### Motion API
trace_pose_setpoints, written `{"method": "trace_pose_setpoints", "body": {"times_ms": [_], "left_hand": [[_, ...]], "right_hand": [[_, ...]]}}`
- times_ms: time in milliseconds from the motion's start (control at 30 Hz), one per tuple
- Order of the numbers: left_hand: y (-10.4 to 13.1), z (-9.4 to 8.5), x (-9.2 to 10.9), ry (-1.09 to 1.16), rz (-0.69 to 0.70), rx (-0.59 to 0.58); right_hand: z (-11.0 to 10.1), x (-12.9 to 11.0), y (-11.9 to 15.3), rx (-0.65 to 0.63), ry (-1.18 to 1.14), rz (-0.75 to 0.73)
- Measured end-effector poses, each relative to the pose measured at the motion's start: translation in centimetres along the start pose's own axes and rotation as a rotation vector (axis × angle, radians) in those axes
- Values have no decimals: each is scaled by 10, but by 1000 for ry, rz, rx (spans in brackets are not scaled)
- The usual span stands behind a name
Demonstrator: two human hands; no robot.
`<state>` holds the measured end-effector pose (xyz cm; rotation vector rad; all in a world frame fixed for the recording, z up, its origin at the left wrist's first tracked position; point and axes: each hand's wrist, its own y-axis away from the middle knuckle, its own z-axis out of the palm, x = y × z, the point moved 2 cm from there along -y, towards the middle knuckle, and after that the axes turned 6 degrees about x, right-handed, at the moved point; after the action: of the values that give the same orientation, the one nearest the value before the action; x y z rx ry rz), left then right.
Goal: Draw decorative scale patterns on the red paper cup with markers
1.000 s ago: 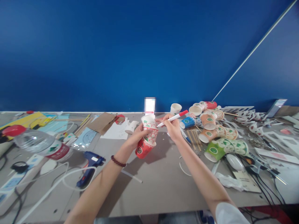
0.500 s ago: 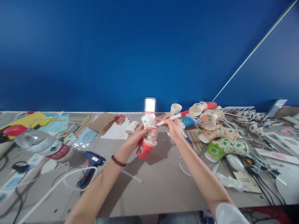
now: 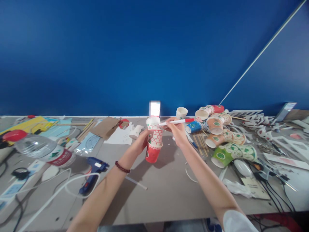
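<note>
A stack of patterned paper cups (image 3: pixel 155 138) stands nearly upright over the table, its lowest cup red, the middle one covered in red scales, the top one white with green marks. My left hand (image 3: pixel 143 140) is closed around the left side of the stack. In my right hand (image 3: pixel 177 130) a marker (image 3: pixel 180 121), white with a red end, is gripped by the fingers. Its tip points left and meets, or nearly meets, the upper cup near the rim. A bright, blurred-out screen (image 3: pixel 154 109) stands behind the cups.
On the right lie several decorated cups (image 3: pixel 220 156), wooden sticks (image 3: pixel 200 145) and a white mouse (image 3: pixel 243 168). A white cup (image 3: pixel 181 112) stands by the blue wall. Leftward are a blue glue gun (image 3: pixel 93 174), a water bottle (image 3: pixel 45 149), a power strip (image 3: pixel 21 190) and cardboard (image 3: pixel 106 127).
The cup stack has swung from tilted to nearly upright, its red bottom shifting right. The marker has turned flatter, and its tip has moved left and up towards the top cup.
</note>
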<state>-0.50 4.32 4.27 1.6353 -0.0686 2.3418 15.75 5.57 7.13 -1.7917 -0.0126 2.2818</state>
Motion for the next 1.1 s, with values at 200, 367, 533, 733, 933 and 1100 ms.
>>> {"method": "trace_pose_setpoints", "body": {"times_ms": [200,367,533,733,933,1100], "left_hand": [[2,2,-1,0,-25,-18],[5,5,3,-50,0,-11],[5,5,4,-57,10,-8],[5,5,5,-53,21,-4],[5,5,4,-49,16,11],[5,5,5,-58,10,10]], "right_hand": [[1,2,2,-40,58,-73],[0,5,2,-55,111,-129],[-1,5,3,-48,177,-169],[0,3,4,-53,190,-178],[0,4,3,-54,158,-165],[0,5,2,-33,117,-157]]}}
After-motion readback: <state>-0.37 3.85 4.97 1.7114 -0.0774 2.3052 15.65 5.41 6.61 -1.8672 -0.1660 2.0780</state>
